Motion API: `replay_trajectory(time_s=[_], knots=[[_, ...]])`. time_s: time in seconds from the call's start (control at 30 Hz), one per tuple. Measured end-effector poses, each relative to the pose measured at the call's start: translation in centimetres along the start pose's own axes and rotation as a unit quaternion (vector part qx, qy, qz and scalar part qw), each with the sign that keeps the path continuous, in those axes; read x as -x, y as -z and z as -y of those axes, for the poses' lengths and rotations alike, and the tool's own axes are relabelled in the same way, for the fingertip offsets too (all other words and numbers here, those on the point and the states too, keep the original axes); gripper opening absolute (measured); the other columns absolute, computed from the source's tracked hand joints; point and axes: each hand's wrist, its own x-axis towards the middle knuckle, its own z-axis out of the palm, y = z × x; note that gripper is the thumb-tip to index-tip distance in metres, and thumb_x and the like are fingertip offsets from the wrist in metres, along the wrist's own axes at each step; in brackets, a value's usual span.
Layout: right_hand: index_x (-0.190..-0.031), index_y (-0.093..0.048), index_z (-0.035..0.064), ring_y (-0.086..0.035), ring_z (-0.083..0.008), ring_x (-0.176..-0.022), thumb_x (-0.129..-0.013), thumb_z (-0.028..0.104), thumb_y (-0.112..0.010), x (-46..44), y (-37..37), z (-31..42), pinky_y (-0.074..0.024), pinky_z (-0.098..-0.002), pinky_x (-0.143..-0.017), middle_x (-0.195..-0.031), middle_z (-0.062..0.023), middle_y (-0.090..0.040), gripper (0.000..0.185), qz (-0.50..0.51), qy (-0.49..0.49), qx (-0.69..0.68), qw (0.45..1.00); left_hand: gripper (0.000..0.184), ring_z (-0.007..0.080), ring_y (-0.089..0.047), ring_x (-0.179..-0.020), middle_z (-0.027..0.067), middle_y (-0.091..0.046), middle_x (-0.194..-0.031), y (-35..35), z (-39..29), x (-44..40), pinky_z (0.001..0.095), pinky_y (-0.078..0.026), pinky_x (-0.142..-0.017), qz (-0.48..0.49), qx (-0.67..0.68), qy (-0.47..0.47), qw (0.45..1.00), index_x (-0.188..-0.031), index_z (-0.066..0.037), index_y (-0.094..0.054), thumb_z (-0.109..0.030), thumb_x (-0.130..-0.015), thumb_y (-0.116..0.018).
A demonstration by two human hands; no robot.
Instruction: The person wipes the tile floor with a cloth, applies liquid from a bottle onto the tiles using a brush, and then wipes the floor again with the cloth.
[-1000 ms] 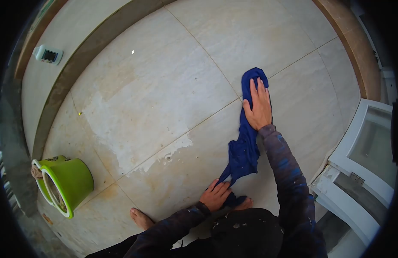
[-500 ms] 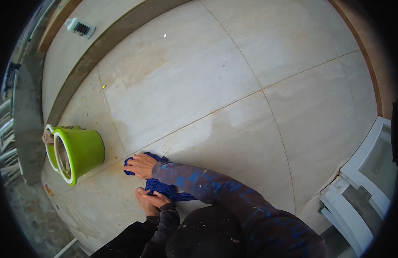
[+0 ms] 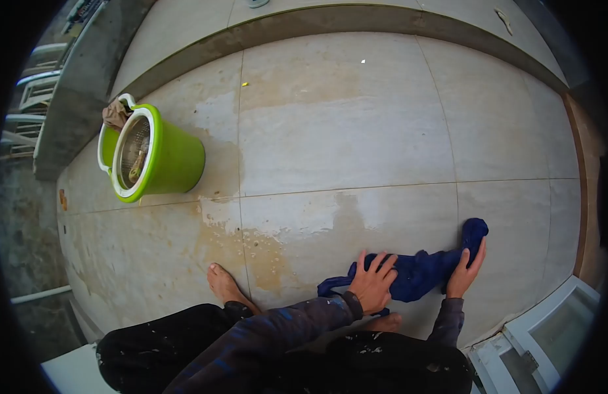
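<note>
A dark blue cloth point(image 3: 419, 276) lies bunched and stretched out sideways on the wet floor tiles. On its left part rests my left hand point(image 3: 373, 287), palm down, with the fingers spread over the fabric. My right hand point(image 3: 465, 272) is at the cloth's right end, its fingers straight and the thumb apart, touching the edge of the fabric. A twisted tail of the cloth sticks out left of my left hand. My bare foot point(image 3: 226, 282) stands on the tiles to the left.
A green bucket point(image 3: 179, 157) with a white rim and a brown rag point(image 3: 115, 115) stands at the left. Puddles point(image 3: 271, 259) wet the tiles. A raised step point(image 3: 317, 25) runs along the back. A white-framed panel point(image 3: 553, 328) lies at lower right.
My view has turned, and the bucket appears farther up. The cloth, bunched under my hands near the bucket before, is now farther right and spread wider, with my hands farther apart.
</note>
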Motion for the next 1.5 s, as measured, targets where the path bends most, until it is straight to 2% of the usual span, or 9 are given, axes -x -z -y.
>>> replay_trajectory(time_s=[0.03,0.1,0.23,0.5,0.63,1.03,1.2,1.33,1.5], knots=[[-0.167,-0.032,0.0112,-0.025,-0.0422,-0.159,-0.108,0.044,-0.054,1.0,-2.4,-3.0,-0.0211,-0.0528,-0.128,-0.172,-0.0227,-0.03,0.071,0.005,-0.072,0.146,0.987,0.068,0.0375,-0.03,-0.155,0.0133,-0.034,-0.168,-2.0,0.0,-0.3,0.0764,-0.021,-0.117,-0.035,0.014,-0.07,0.997,-0.146,-0.015,-0.055,-0.038,-0.085,-0.073],[-0.169,-0.026,0.0124,-0.021,-0.0415,-0.161,-0.108,0.048,-0.051,0.0,-5.9,-4.1,-0.0199,-0.0561,-0.128,-0.173,-0.0232,-0.026,0.075,-0.02,-0.06,0.302,0.951,0.082,0.0352,-0.017,-0.163,0.0083,-0.016,-0.179,-5.4,-0.2,-0.9,0.0814,-0.018,-0.117,-0.001,0.02,-0.136,0.99,-0.164,-0.029,-0.04,-0.05,-0.09,-0.069],[-0.169,-0.026,0.0083,-0.023,-0.039,-0.161,-0.109,0.044,-0.05,-10.3,-10.8,-3.4,-0.022,-0.0528,-0.128,-0.173,-0.0225,-0.027,0.073,-0.023,-0.007,0.274,0.961,0.073,0.0272,-0.028,-0.161,0.0077,-0.03,-0.174,-7.0,1.7,-5.3,0.0617,-0.022,-0.126,-0.088,-0.048,-0.145,0.984,-0.165,-0.02,-0.038,-0.023,-0.095,-0.058],[-0.169,-0.029,0.0202,-0.022,-0.0331,-0.162,-0.107,0.041,-0.049,-39.4,-29.2,5.6,-0.0197,-0.049,-0.13,-0.174,-0.0141,-0.029,0.069,0.059,0.167,0.222,0.959,0.068,0.0268,-0.036,-0.154,0.0112,-0.036,-0.17,2.0,10.0,-24.6,0.0448,-0.035,-0.117,-0.205,-0.012,-0.03,0.978,-0.161,-0.006,-0.044,-0.015,-0.095,-0.057],[-0.167,-0.034,0.0189,-0.026,-0.0332,-0.161,-0.103,0.038,-0.052,-44.4,-38.5,15.4,-0.0222,-0.0463,-0.13,-0.173,-0.0156,-0.033,0.069,0.108,0.256,0.199,0.94,0.061,0.0265,-0.036,-0.154,0.0113,-0.038,-0.169,5.0,13.1,-27.8,0.0429,-0.036,-0.114,-0.25,-0.004,0.045,0.967,-0.158,-0.003,-0.048,-0.014,-0.098,-0.055],[-0.158,-0.047,0.012,-0.042,-0.0349,-0.151,-0.1,0.028,-0.048,-22.3,-54.4,40.5,-0.0304,-0.0511,-0.125,-0.161,-0.0189,-0.049,0.06,0.204,0.529,0.028,0.824,0.067,0.0216,-0.046,-0.143,0.0037,-0.04,-0.17,12.8,26.7,-11.1,0.0396,-0.033,-0.106,-0.274,-0.083,0.223,0.932,-0.156,-0.007,-0.051,-0.012,-0.09,-0.062],[-0.154,-0.051,0.0137,-0.045,-0.0312,-0.149,-0.1,0.025,-0.05,-9.3,-59.0,49.5,-0.0328,-0.0497,-0.124,-0.159,-0.0144,-0.051,0.055,0.306,0.638,-0.075,0.703,0.071,0.0314,-0.047,-0.138,0.0126,-0.04,-0.168,14.0,30.7,-2.2,0.0449,-0.034,-0.108,-0.297,-0.075,0.286,0.908,-0.156,-0.001,-0.049,-0.007,-0.086,-0.061],[-0.153,-0.052,0.0137,-0.044,-0.0288,-0.15,-0.097,0.026,-0.056,-1.1,-57.7,49.4,-0.0338,-0.0492,-0.124,-0.16,-0.012,-0.05,0.057,0.355,0.679,-0.11,0.633,0.07,0.0274,-0.05,-0.135,0.0099,-0.045,-0.166,12.1,28.0,4.5,0.0432,-0.037,-0.105,-0.296,-0.105,0.34,0.886,-0.154,-0.005,-0.053,-0.011,-0.085,-0.064],[-0.157,-0.041,-0.0026,-0.039,-0.035,-0.152,-0.092,0.027,-0.06,7.6,-49.5,46.2,-0.0308,-0.0516,-0.125,-0.161,-0.0234,-0.044,0.074,0.354,0.615,-0.094,0.699,0.069,0.0315,-0.052,-0.128,0.0114,-0.053,-0.157,6.0,22.0,12.6,0.0466,-0.04,-0.103,-0.328,-0.105,0.358,0.868,-0.15,-0.006,-0.058,-0.01,-0.082,-0.066]])
